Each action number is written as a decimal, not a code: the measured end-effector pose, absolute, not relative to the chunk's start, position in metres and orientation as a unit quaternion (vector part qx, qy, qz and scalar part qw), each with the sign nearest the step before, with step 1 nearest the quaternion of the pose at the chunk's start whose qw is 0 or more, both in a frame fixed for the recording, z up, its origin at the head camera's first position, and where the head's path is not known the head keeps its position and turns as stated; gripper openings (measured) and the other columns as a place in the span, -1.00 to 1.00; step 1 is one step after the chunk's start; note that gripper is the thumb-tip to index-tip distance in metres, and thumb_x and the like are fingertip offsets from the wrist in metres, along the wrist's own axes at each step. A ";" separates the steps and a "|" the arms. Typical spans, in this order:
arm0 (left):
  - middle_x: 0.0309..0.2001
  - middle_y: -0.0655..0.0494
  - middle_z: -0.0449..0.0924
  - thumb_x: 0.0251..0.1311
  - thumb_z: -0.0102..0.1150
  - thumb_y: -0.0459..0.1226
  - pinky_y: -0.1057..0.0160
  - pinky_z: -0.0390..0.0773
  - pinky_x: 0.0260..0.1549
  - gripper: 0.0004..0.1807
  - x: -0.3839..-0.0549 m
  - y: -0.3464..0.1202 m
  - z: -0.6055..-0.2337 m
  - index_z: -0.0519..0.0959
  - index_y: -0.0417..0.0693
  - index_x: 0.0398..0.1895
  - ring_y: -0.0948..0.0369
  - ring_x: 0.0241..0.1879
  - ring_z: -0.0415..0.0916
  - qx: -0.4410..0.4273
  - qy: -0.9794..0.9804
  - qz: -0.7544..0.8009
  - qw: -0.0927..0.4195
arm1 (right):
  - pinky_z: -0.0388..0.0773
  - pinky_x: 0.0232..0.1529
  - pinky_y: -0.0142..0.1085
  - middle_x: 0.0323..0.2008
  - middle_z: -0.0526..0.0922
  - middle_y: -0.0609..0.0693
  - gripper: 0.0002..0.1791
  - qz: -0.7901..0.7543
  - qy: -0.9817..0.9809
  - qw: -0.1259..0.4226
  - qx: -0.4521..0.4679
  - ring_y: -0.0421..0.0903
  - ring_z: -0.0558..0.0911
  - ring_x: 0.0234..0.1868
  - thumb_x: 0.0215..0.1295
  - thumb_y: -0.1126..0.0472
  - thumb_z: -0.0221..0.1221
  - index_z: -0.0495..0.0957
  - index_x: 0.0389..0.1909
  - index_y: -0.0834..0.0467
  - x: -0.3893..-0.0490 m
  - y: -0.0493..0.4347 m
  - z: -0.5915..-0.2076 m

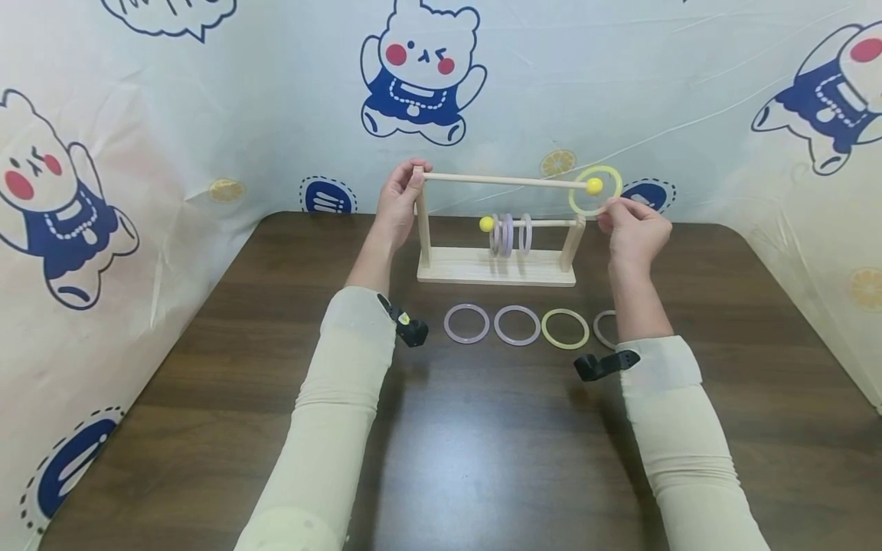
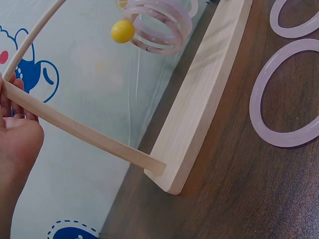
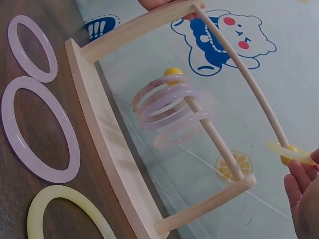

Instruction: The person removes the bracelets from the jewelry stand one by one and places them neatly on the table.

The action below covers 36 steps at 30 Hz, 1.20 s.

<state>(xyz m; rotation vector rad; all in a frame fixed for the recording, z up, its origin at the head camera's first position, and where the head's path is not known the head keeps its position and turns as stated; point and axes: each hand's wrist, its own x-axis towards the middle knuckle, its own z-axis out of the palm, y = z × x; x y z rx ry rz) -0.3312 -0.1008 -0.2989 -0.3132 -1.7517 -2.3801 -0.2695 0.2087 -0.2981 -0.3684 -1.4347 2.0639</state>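
Observation:
A wooden stand (image 1: 496, 268) has two horizontal rods, each tipped with a yellow ball. My left hand (image 1: 398, 205) grips the top of its taller left post (image 1: 423, 229). Between thumb and fingers, my right hand (image 1: 637, 229) pinches a yellow ring (image 1: 618, 177), which is around the ball end (image 1: 594, 186) of the upper rod (image 1: 503, 180). In the right wrist view the yellow ring (image 3: 299, 155) crosses the ball at the rod's tip. Several purple and pale rings (image 1: 508, 235) hang on the lower rod (image 3: 219, 142).
On the brown table (image 1: 482, 444), in front of the stand, lie a purple ring (image 1: 448, 334), a second purple ring (image 1: 499, 334), a yellow ring (image 1: 546, 337) and a pale ring (image 1: 596, 329) partly hidden by the right forearm. A patterned sheet (image 1: 289, 99) hangs behind.

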 end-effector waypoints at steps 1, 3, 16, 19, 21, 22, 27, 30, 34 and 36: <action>-0.12 0.18 0.52 0.34 -0.03 -0.32 0.31 0.26 0.07 -0.87 -0.331 -0.101 -0.299 0.49 -0.02 -0.12 0.25 -0.01 0.35 -0.104 -0.586 -0.800 0.084 | 0.55 -0.53 -0.43 -0.62 0.60 0.01 -0.85 0.776 -0.539 0.294 -0.142 -0.22 0.59 -0.68 -0.01 0.50 0.22 0.67 -0.61 0.24 -0.269 0.209 -0.298; -0.13 0.19 0.52 0.34 -0.02 -0.32 0.31 0.26 0.06 -0.88 -0.332 -0.101 -0.300 0.49 0.00 -0.14 0.25 -0.02 0.35 -0.105 -0.585 -0.800 0.084 | 0.55 -0.53 -0.43 -0.63 0.61 0.01 -0.85 0.779 -0.538 0.287 -0.149 -0.22 0.59 -0.68 0.00 0.50 0.22 0.67 -0.61 0.23 -0.269 0.210 -0.300; -0.14 0.20 0.51 0.34 -0.02 -0.30 0.31 0.27 0.04 -0.90 -0.333 -0.101 -0.300 0.49 0.02 -0.17 0.25 -0.03 0.36 -0.107 -0.586 -0.798 0.087 | 0.57 -0.54 -0.39 -0.65 0.64 0.05 -0.85 0.820 -0.496 0.227 -0.173 -0.17 0.65 -0.64 0.08 0.50 0.17 0.64 -0.56 0.26 -0.269 0.220 -0.307; -0.14 0.19 0.52 0.34 -0.02 -0.31 0.31 0.27 0.05 -0.90 -0.333 -0.101 -0.300 0.50 0.01 -0.17 0.25 -0.02 0.36 -0.107 -0.581 -0.802 0.085 | 0.57 -0.56 -0.38 -0.64 0.66 0.06 -0.89 0.834 -0.476 0.210 -0.186 -0.16 0.64 -0.66 0.11 0.48 0.17 0.61 -0.52 0.28 -0.268 0.222 -0.308; -0.14 0.18 0.52 0.34 -0.02 -0.32 0.32 0.27 0.05 -0.89 -0.333 -0.101 -0.300 0.50 0.00 -0.16 0.25 -0.02 0.36 -0.108 -0.580 -0.803 0.085 | 0.56 -0.57 -0.37 -0.62 0.66 0.07 -0.93 0.842 -0.462 0.196 -0.199 -0.16 0.63 -0.67 0.12 0.48 0.18 0.59 -0.47 0.29 -0.267 0.224 -0.310; -0.14 0.19 0.52 0.34 -0.02 -0.32 0.32 0.27 0.06 -0.89 -0.333 -0.101 -0.300 0.49 0.00 -0.16 0.25 -0.02 0.36 -0.109 -0.580 -0.803 0.085 | 0.56 -0.57 -0.37 -0.62 0.67 0.08 -0.93 0.845 -0.456 0.189 -0.203 -0.16 0.63 -0.67 0.12 0.48 0.18 0.59 -0.46 0.29 -0.266 0.226 -0.310; -0.14 0.19 0.52 0.34 -0.03 -0.32 0.32 0.26 0.08 -0.89 -0.333 -0.101 -0.300 0.48 -0.02 -0.13 0.24 -0.01 0.36 -0.110 -0.577 -0.805 0.086 | 0.56 -0.56 -0.36 -0.63 0.66 0.07 -0.90 0.851 -0.448 0.169 -0.214 -0.15 0.63 -0.67 0.11 0.48 0.18 0.61 -0.48 0.27 -0.265 0.230 -0.314; -0.14 0.20 0.52 0.35 -0.02 -0.31 0.31 0.26 0.07 -0.88 -0.333 -0.100 -0.300 0.48 -0.02 -0.13 0.25 -0.01 0.36 -0.109 -0.580 -0.802 0.086 | 0.56 -0.57 -0.36 -0.64 0.66 0.07 -0.88 0.854 -0.446 0.168 -0.210 -0.15 0.63 -0.68 0.11 0.49 0.17 0.61 -0.52 0.28 -0.264 0.232 -0.316; -0.13 0.20 0.51 0.35 -0.03 -0.31 0.30 0.26 0.08 -0.89 -0.333 -0.101 -0.300 0.48 0.02 -0.15 0.24 0.00 0.36 -0.111 -0.586 -0.798 0.087 | 0.56 -0.58 -0.36 -0.64 0.66 0.09 -0.88 0.858 -0.440 0.166 -0.207 -0.15 0.62 -0.69 0.11 0.50 0.16 0.61 -0.53 0.29 -0.263 0.234 -0.318; -0.13 0.19 0.52 0.35 -0.03 -0.31 0.29 0.26 0.09 -0.89 -0.332 -0.101 -0.300 0.49 0.02 -0.16 0.23 0.00 0.36 -0.110 -0.584 -0.799 0.086 | 0.56 -0.58 -0.36 -0.63 0.66 0.10 -0.88 0.861 -0.435 0.164 -0.207 -0.15 0.62 -0.69 0.12 0.50 0.16 0.60 -0.52 0.29 -0.263 0.235 -0.318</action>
